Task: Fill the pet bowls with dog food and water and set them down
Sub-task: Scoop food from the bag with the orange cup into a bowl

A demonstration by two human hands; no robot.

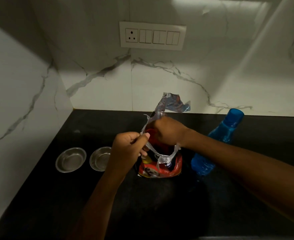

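The left hand [130, 146] pinches the left edge of the bag's open mouth, thumb on top and fingers curled beneath the silvery rim. On my feed the right hand [168, 130] comes in from the right and dips into that mouth from above. Its knuckles show, but its fingertips are hidden inside, so I cannot tell whether it holds anything or only touches the lining. Something red shows just inside the opening by those fingers, and I cannot make out what it is.

The bag [160, 168] is red with printed pictures on its front. It stands upright on the black bench [38, 187], about mid-frame, between the two forearms. A torn flap [174, 104] of its top sticks up behind the right hand, crumpled and shiny.

To the left of the bag I see two steel bowls side by side, close together but not touching. The left bowl [71, 160] is in full view, with bare metal inside. The right bowl [100, 158] is partly covered by the left wrist, and what I can see of it is bare metal too.

A blue bottle [217, 144] with a blue cap stands just right of the bag, its lower part behind the right forearm.

Behind the bench rises a white marble wall [99, 84] carrying a switch panel [152, 36].
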